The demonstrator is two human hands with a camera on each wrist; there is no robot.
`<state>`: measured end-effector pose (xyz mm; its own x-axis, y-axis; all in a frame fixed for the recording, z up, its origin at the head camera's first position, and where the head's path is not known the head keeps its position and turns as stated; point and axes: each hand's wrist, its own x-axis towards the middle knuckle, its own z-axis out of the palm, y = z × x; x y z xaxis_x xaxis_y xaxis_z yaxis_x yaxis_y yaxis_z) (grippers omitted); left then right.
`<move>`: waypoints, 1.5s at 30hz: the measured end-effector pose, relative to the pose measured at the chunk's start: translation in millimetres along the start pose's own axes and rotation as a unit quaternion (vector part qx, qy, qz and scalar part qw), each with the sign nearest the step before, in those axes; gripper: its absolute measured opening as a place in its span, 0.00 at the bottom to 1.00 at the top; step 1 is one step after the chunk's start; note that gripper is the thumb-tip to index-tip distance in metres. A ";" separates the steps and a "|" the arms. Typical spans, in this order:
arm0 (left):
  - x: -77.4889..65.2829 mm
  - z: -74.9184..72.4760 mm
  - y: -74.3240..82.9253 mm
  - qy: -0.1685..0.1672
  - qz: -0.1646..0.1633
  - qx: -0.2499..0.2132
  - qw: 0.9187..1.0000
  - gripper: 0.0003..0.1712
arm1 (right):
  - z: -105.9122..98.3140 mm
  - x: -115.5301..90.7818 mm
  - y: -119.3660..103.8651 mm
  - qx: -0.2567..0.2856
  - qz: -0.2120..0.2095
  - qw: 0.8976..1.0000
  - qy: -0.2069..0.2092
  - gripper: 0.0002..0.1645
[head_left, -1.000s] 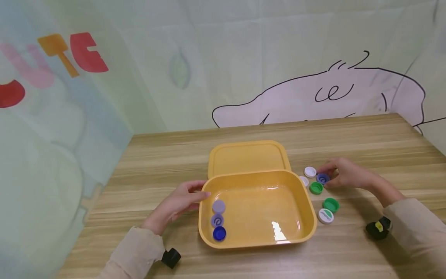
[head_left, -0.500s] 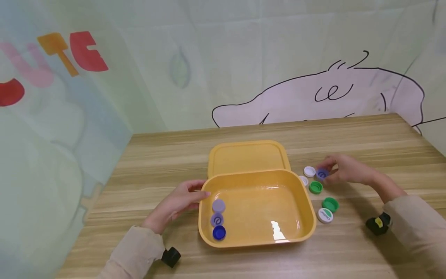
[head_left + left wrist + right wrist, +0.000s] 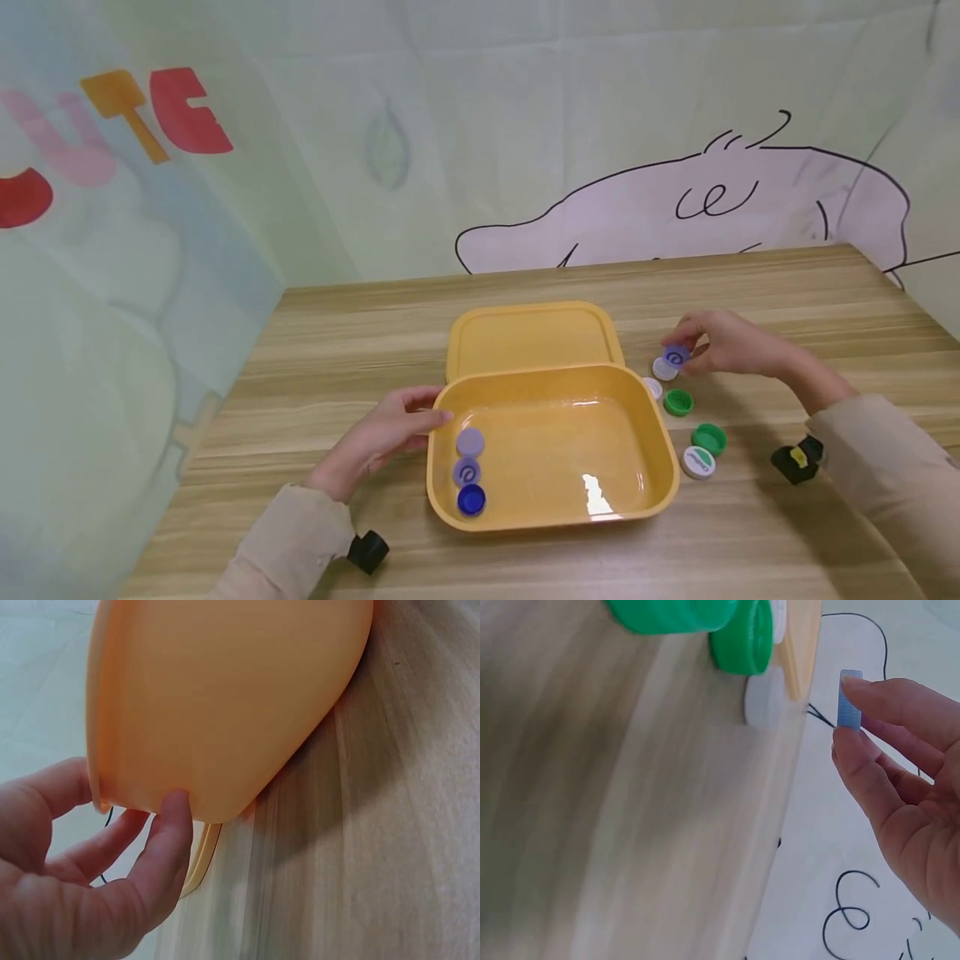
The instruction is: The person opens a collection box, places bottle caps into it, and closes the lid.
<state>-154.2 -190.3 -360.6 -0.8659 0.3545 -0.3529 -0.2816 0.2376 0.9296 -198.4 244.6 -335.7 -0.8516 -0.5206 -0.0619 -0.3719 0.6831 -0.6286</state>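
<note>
My right hand point(image 3: 731, 343) pinches a light purple bottle cap point(image 3: 676, 357) between thumb and fingers. The right wrist view shows that cap point(image 3: 850, 701) edge-on, above the table. In the head view it partly covers a white cap point(image 3: 664, 369). My left hand point(image 3: 390, 425) grips the left rim of a yellow plastic box point(image 3: 540, 467), thumb over the edge; the left wrist view has fingertips against the outer wall point(image 3: 225, 712). Along the box's left side lie a pale lavender cap point(image 3: 470, 442), a purple cap point(image 3: 467, 472) and a dark blue cap point(image 3: 471, 500) in a column.
Behind the box lies a yellow lid point(image 3: 536, 337). Right of the box are another white cap point(image 3: 653, 388), a green cap point(image 3: 678, 402), a second green cap point(image 3: 708, 439) and a white cap with a green print point(image 3: 698, 462). A printed cloth point(image 3: 420, 150) hangs behind the table.
My right hand has raised the light purple cap from the table and carried it leftward and away, over the white cap. The left hand keeps its hold on the box.
</note>
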 end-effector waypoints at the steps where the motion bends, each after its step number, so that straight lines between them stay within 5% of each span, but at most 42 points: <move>1: 0.0 0.0 0.1 0.001 0.000 0.001 1.000 0.29 | -0.2 1.5 -1.9 -0.003 -0.001 1.000 0.000 0.23; 20: -1.1 2.0 1.4 -0.004 0.002 0.003 1.000 0.30 | -3.7 39.7 -48.9 -0.027 -0.067 0.997 -0.020 0.21; 45: 1.7 0.3 -0.4 0.005 -0.008 -0.005 1.000 0.30 | 22.9 78.2 -102.8 -0.022 -0.124 0.991 -0.053 0.20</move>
<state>-155.5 -189.5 -361.6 -0.8650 0.3422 -0.3671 -0.2996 0.2348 0.9247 -218.2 121.9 -293.7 -0.6897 -0.7241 0.0082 -0.5821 0.5476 -0.6011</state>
